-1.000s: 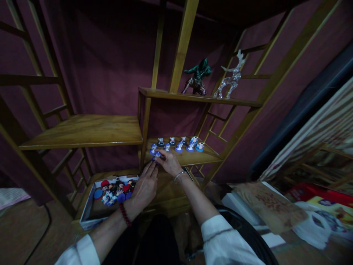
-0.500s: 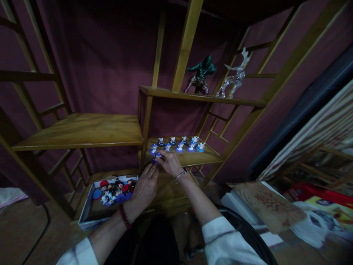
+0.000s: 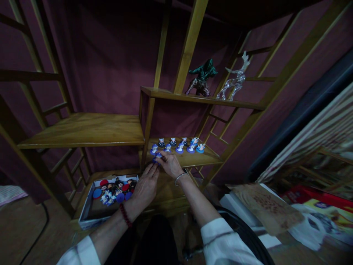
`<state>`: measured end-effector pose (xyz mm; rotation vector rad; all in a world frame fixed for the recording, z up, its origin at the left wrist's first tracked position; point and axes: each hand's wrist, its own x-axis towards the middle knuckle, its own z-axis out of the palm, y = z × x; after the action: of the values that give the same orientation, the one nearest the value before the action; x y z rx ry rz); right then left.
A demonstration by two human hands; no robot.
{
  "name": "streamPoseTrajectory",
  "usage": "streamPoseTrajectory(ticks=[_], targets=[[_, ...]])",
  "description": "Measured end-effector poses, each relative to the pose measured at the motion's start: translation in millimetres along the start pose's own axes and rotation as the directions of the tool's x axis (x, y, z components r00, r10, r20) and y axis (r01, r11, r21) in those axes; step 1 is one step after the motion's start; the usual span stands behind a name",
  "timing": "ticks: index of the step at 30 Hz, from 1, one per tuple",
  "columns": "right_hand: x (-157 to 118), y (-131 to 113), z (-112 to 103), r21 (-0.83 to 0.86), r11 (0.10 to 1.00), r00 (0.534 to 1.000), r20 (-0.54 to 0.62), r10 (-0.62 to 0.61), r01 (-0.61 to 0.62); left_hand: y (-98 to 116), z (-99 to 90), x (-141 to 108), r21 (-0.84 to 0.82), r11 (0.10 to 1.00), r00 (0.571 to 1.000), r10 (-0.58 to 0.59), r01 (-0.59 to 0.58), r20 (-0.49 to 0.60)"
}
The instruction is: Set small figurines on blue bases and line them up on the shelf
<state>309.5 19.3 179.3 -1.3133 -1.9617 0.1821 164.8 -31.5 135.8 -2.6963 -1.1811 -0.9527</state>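
A small blue-and-white figurine [image 3: 157, 156] on a round purple base is at the front left of the low right shelf [image 3: 190, 160]. My right hand [image 3: 171, 165] pinches it from the right side. Close below, my left hand [image 3: 145, 187] has its fingertips at the base; its thumb is hidden. Behind stand figurines in two rows, among them a purple-based figurine [image 3: 179, 148], a dark-based figurine [image 3: 173, 141] and a blue-based figurine [image 3: 200, 148]. Whether the held base rests fully on the wood, I cannot tell.
A shallow white box [image 3: 84, 211] with several jumbled figurines and discs stands at lower left. Above my hands, the upper shelf [image 3: 176, 95] carries a green-hooded statue [image 3: 204, 76] and a clear deer figure [image 3: 235, 81]. A wooden post [image 3: 147, 129] rises beside the figurines.
The view has shifted very slightly. Both hands stay at the same figurine, with hardly any visible movement.
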Motion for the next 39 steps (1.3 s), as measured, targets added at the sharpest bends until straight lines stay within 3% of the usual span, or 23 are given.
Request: streamPoseTrajectory(ticks=[5,8,12,15,18,21,24,30,39], targets=[[-3,-3,-6,0.066,0.997,0.999,-0.032,-0.041,0.043,0,2.0,0,0.022,1.0,1.0,0.0,0.0,0.004],[3,-6,-12,0.124,0.992,0.996,-0.094,0.005,0.007,-1,3.9,0,0.046,0.999,1.0,0.003,-0.003,-0.007],[23,-9,-18,0.044,0.999,0.994,-0.109,0.026,-0.022,0,4.3,-1,0.051,0.999,1.0,0.007,-0.006,-0.016],[43,-14,-24,-0.089,0.995,0.999,-0.03,0.037,-0.04,1,2.8,-2,0.012,1.0,0.999,0.005,-0.004,-0.032],[63,-22,-31,-0.212,0.977,0.99,0.131,0.041,-0.013,0,1.5,-2,-0.023,1.0,1.0,0.005,-0.005,-0.03],[78,-28,-34,-0.268,0.963,0.949,0.307,0.071,0.015,-2,2.8,-2,-0.034,0.999,1.0,0.012,-0.012,-0.024],[87,-29,-32,-0.336,0.942,0.904,0.406,0.137,0.008,-4,6.1,0,-0.019,1.0,1.0,0.013,-0.013,-0.01],[96,-21,-18,-0.42,0.908,0.853,0.479,0.208,0.014,-6,7.5,1,0.01,1.0,1.0,0.006,-0.006,0.004],[100,-18,-11,-0.427,0.904,0.839,0.499,0.216,0.021,-5,7.7,2,-0.026,0.999,0.999,-0.031,0.031,0.017]])
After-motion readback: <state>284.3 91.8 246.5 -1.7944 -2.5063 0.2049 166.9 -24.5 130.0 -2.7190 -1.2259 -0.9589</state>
